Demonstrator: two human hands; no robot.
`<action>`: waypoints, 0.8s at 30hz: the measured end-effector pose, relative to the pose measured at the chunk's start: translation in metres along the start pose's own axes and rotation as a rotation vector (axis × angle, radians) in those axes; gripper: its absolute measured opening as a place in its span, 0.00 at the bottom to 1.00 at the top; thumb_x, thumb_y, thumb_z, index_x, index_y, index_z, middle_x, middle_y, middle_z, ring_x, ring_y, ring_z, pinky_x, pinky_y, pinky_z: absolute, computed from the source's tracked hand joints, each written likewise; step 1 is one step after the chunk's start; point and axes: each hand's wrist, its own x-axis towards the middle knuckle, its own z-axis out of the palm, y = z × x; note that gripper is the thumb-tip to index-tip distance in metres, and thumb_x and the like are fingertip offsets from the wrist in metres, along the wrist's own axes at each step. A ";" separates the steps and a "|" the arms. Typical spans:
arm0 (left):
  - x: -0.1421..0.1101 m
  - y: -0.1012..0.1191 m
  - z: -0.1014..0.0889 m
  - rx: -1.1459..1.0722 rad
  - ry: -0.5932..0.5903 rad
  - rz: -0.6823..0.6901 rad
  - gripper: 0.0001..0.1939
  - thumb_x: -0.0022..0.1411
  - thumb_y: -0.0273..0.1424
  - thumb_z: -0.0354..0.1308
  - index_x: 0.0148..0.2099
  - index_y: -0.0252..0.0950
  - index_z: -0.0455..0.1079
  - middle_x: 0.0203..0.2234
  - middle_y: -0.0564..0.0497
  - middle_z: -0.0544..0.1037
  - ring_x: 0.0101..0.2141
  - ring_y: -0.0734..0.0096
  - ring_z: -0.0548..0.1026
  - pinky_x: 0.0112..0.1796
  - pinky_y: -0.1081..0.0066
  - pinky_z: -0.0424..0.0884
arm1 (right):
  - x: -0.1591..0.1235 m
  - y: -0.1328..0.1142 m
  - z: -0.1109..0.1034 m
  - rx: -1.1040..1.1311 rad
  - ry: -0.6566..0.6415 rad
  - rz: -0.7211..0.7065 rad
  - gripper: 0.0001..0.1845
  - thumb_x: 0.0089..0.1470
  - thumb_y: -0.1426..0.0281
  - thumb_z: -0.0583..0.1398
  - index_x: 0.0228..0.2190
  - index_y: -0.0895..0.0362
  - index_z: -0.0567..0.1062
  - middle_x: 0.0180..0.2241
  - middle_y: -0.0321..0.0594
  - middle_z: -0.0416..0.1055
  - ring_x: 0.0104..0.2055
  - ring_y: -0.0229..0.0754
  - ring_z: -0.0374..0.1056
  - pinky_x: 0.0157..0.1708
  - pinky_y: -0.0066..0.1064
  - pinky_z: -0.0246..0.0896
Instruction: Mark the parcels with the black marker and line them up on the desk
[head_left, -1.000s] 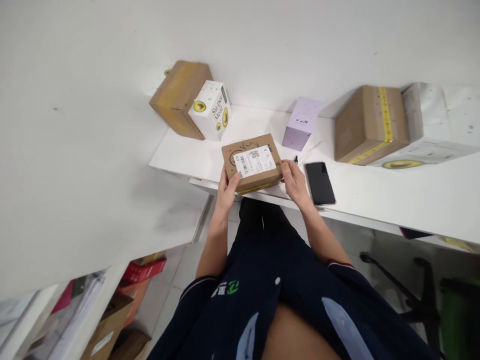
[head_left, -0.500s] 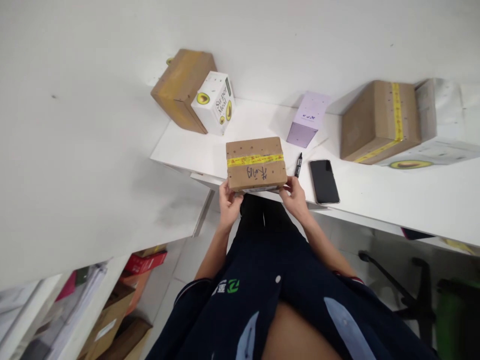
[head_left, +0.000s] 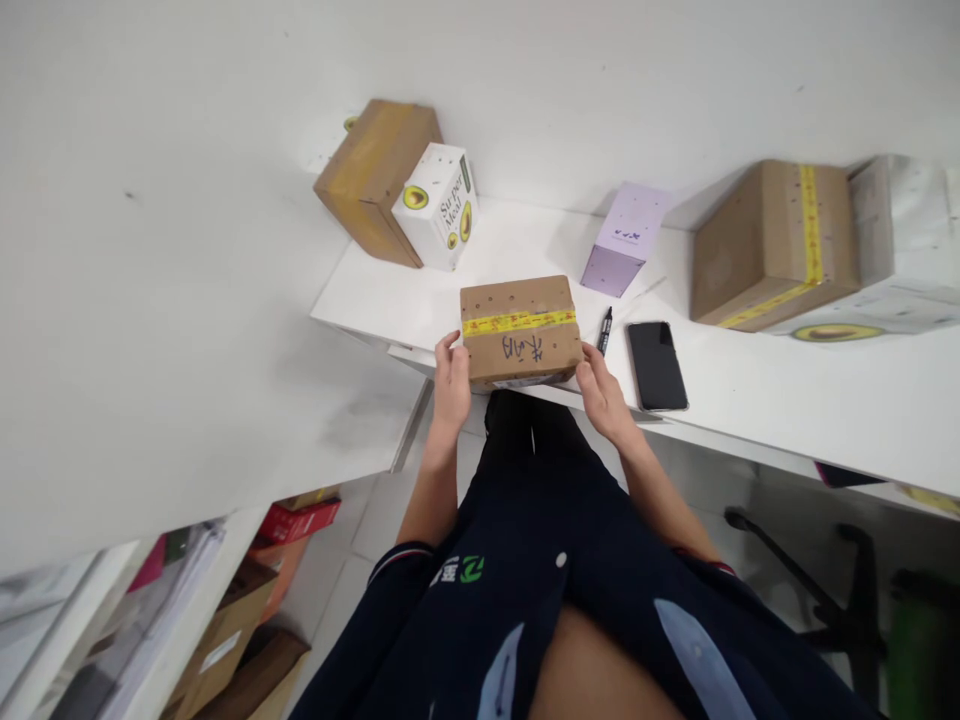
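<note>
A small brown cardboard box point(head_left: 520, 330) rests at the near edge of the white table point(head_left: 787, 390). Yellow tape runs across its top, with dark handwriting below the tape. My left hand point(head_left: 452, 375) grips its left side and my right hand point(head_left: 598, 383) grips its right side. A black marker point(head_left: 604, 331) lies just right of the box, and a black phone point(head_left: 657, 365) lies face up beyond the marker.
At the back left stand a brown carton point(head_left: 375, 178) and a white avocado-print box point(head_left: 439, 206). A lilac box point(head_left: 627, 239) sits behind the marker. A taped brown carton point(head_left: 772, 244) and a silvery package point(head_left: 892, 270) are at the right. Shelves with boxes point(head_left: 225, 640) are at lower left.
The box was turned over between my hands: its white shipping label faced up a second ago, and now the taped, handwritten side faces up. Both hands stay on its sides.
</note>
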 end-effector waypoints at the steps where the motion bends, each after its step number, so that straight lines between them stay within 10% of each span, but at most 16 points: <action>1: 0.002 0.005 0.002 0.004 0.008 -0.004 0.31 0.66 0.57 0.55 0.61 0.43 0.65 0.55 0.41 0.73 0.54 0.56 0.74 0.51 0.57 0.75 | 0.000 -0.004 -0.001 -0.018 -0.023 -0.009 0.38 0.61 0.41 0.51 0.60 0.53 0.66 0.58 0.53 0.74 0.56 0.56 0.73 0.56 0.51 0.69; 11: -0.019 0.021 0.004 -0.124 -0.086 0.110 0.31 0.65 0.46 0.62 0.67 0.46 0.61 0.61 0.43 0.71 0.58 0.58 0.74 0.56 0.59 0.74 | -0.002 0.003 0.002 0.202 0.005 -0.036 0.31 0.56 0.52 0.64 0.57 0.50 0.70 0.54 0.48 0.75 0.54 0.52 0.74 0.52 0.48 0.73; 24: -0.035 -0.038 0.009 -0.147 0.054 0.074 0.30 0.60 0.49 0.67 0.59 0.46 0.62 0.55 0.44 0.73 0.54 0.62 0.75 0.52 0.62 0.76 | 0.001 0.045 0.016 0.183 0.046 0.014 0.26 0.49 0.63 0.63 0.51 0.51 0.72 0.53 0.45 0.73 0.52 0.48 0.72 0.52 0.46 0.70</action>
